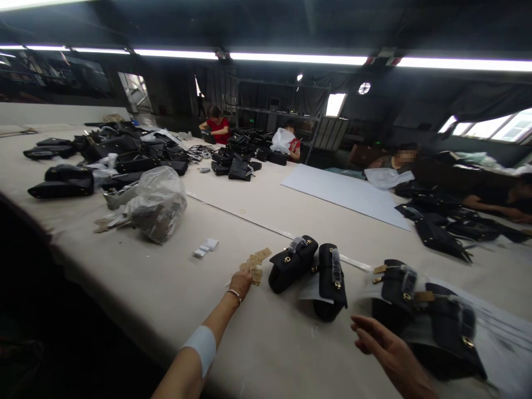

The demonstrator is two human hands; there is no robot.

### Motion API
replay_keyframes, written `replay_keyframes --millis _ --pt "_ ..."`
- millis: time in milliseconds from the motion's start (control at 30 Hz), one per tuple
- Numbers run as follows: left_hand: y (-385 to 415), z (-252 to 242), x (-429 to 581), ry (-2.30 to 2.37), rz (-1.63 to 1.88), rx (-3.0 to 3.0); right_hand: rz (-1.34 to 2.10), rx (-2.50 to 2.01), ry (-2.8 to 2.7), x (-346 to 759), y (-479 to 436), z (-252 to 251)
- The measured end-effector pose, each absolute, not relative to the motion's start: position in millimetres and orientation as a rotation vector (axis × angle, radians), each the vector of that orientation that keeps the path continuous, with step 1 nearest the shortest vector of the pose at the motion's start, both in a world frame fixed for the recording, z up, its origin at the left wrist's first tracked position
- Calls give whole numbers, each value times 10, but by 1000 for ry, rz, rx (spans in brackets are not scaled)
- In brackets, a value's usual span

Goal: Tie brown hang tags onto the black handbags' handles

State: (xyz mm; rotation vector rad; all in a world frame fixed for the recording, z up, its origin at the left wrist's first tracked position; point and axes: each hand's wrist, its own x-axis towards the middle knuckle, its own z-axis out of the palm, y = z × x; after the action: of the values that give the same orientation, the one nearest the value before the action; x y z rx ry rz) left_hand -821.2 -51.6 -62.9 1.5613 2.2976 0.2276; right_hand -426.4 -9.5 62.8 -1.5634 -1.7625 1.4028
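Left hand point(241, 281), lower center of frame, is at a loose pile of tan paper tags point(256, 270) on the tabletop point(266, 349); fingertips meet the pile, can't tell if they're closed on a tag. Right hand point(386, 346), lower right, has fingers loosely extended and apart, gripping nothing. Between the hands, center right: a tilted black handbag point(292, 267) just right of the tags, and a second black handbag point(330, 274) beside it, both with gold hardware and clear-wrapped handles. Far right, two more black handbags point(451, 327) with tan tags on them, partly behind the right hand. White slips point(206, 247) left of the tag pile; stuffed plastic bag point(162, 202) left of center. Heap of black bags point(112, 147) upper left; co-worker in red point(219, 128) upper center.
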Motion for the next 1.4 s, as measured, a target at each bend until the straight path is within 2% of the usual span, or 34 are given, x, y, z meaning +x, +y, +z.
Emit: replay_keyframes --millis 233,467,633,800,900,1133,1300,1400 --pt "-563 -571 -8309 2279 442 1392 1480 -1641 -1580 -4014 -181 633" --pt "-854 67 -8198 1899 764 1282 1480 -1545 -1485 -4354 -311 1014" --pt "-1024 784 -7847 1395 943 1151 1788 -1237 -1457 -5033 -475 1255" --pt "-1086 1170 -7548 1225 860 1193 2150 -916 -1318 -5544 -587 1242" --pt "-1080 1185 -7478 1230 847 1212 2229 -864 -1374 -5605 -596 1228" --pt "-1039 1095 -7344 1256 923 1433 2080 -918 -1356 -5334 -556 1249" --pt "-1018 903 -6923 957 875 1455 2034 -967 -1334 -5140 -569 1237" --pt "-994 675 -6711 914 763 1321 1879 -1018 -1304 -4975 -520 1223"
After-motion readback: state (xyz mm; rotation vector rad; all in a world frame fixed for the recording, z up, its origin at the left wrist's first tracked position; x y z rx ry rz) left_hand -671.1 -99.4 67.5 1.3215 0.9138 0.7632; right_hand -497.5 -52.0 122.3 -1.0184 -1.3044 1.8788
